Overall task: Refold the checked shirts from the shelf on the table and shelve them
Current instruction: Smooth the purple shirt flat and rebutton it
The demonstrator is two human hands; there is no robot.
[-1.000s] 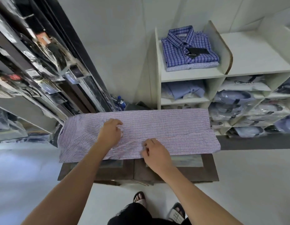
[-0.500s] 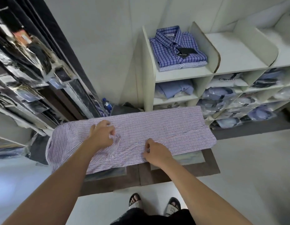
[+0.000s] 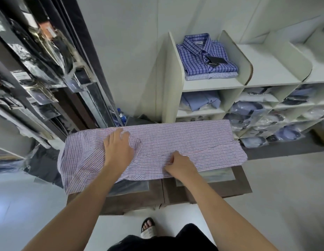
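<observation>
A pink-and-white checked shirt [image 3: 184, 140] lies spread lengthwise over the dark wooden table [image 3: 221, 185], its left end drooping off the table's edge. My left hand [image 3: 119, 147] lies flat on the cloth left of centre, fingers spread, with wrinkles bunched beside them. My right hand [image 3: 179, 164] pinches a fold of the shirt near its front edge. Two folded checked shirts, a dark blue one [image 3: 204, 53] with a black tag on top of a paler one, sit in the top left bay of the white shelf [image 3: 212, 85].
The white shelf's other top bays [image 3: 270, 67] hold nothing; lower bays hold bagged shirts [image 3: 248, 109]. A dark rack of plastic-wrapped clothes [image 3: 39, 75] fills the left side. A blue bottle [image 3: 122, 116] stands on the floor behind the table. My sandalled foot [image 3: 147, 227] is below.
My left hand has flattened and slid up and left over the cloth, pushing wrinkles beside it. My right hand keeps its pinch at the front edge. The camera view has shifted.
</observation>
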